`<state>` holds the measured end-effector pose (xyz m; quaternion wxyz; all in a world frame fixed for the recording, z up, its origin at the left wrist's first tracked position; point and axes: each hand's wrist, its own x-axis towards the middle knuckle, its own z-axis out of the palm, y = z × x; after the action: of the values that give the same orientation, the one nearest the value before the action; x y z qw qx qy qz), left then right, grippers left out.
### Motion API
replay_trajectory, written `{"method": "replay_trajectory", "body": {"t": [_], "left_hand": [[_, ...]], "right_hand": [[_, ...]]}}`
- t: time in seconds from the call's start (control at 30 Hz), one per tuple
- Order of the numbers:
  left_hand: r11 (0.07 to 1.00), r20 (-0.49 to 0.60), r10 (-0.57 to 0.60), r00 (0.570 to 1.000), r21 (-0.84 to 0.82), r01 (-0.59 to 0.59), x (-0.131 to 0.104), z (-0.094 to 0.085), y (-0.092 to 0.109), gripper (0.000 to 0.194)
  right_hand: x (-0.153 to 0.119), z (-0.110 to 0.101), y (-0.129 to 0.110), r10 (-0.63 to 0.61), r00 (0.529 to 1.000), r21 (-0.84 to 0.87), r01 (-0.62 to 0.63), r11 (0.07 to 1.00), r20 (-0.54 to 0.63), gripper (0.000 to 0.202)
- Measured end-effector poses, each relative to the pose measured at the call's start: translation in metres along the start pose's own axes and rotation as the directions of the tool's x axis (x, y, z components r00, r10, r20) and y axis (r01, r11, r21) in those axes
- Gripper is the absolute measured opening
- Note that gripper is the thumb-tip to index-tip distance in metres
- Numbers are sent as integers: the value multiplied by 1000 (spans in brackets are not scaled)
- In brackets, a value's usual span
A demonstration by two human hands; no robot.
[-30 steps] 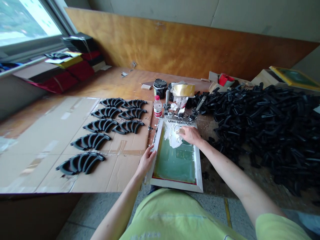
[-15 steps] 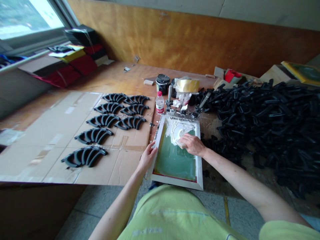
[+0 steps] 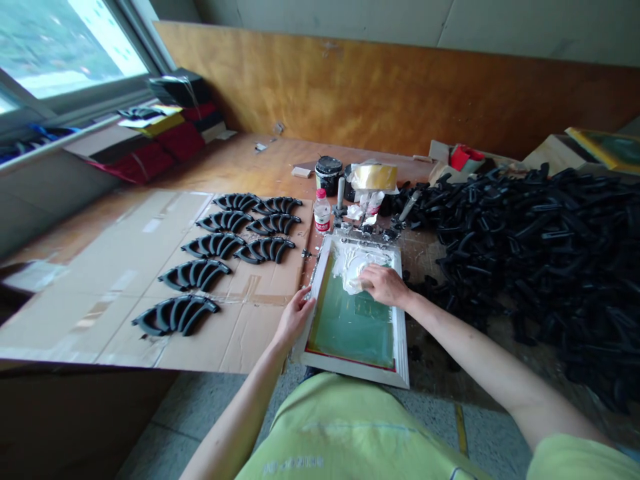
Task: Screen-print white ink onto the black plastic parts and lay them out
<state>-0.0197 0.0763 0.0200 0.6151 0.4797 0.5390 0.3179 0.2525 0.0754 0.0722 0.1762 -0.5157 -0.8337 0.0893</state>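
Note:
A screen printing frame (image 3: 403, 333) with pale edges and a green mesh lies on the table in front of me. My left hand (image 3: 296, 317) grips its left edge, thumb on top. White ink (image 3: 345, 257) is smeared thickly across the far end of the mesh. At the near side of that ink, my right hand (image 3: 385, 285) is closed on a small scraper, mostly hidden by the fingers and ink. Metal hinge clamps (image 3: 367, 230) stand at the frame's far end.
Curved black plastic parts (image 3: 195, 275) lie in fanned groups on cardboard (image 3: 125, 267) at left. A large heap of black parts (image 3: 540, 247) covers the right side. Beyond the frame stand a red-capped bottle (image 3: 321, 212), a black tub (image 3: 329, 175) and a roll of tape (image 3: 375, 178).
My head view has tilted and shifted slightly, so the scene sits a little lower and further right. Both hands keep their hold; the right hand stays beside the white ink.

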Motion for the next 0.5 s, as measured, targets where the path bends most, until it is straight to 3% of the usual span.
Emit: {"method": "replay_trajectory", "body": {"t": [0.1,0.2,0.3,0.37,0.43,0.5], "left_hand": [[999,41,-19,999,-35,21,-8,-5,20,77],[999,79,-12,997,-51,16,-18,-12,53,71],[997,57,53,997,-65,-49,-21,-12,93,60],[981,8,151,989,-122,-149,-15,-6,120,59],[944,-39,261,964,-199,-264,-5,4,143,57],[907,-57,326,944,-262,-329,6,13,157,56]], "right_hand": [[36,-22,11,192,979,-35,-194,980,-74,38],[52,-48,36,349,917,-41,-362,931,-192,58],[27,-66,67,508,778,74,-520,851,-370,39],[-2,-64,79,597,692,119,-607,785,-406,29],[-27,-48,77,612,701,91,-627,773,-367,32],[-41,-23,63,555,777,56,-566,822,-297,26]]}}
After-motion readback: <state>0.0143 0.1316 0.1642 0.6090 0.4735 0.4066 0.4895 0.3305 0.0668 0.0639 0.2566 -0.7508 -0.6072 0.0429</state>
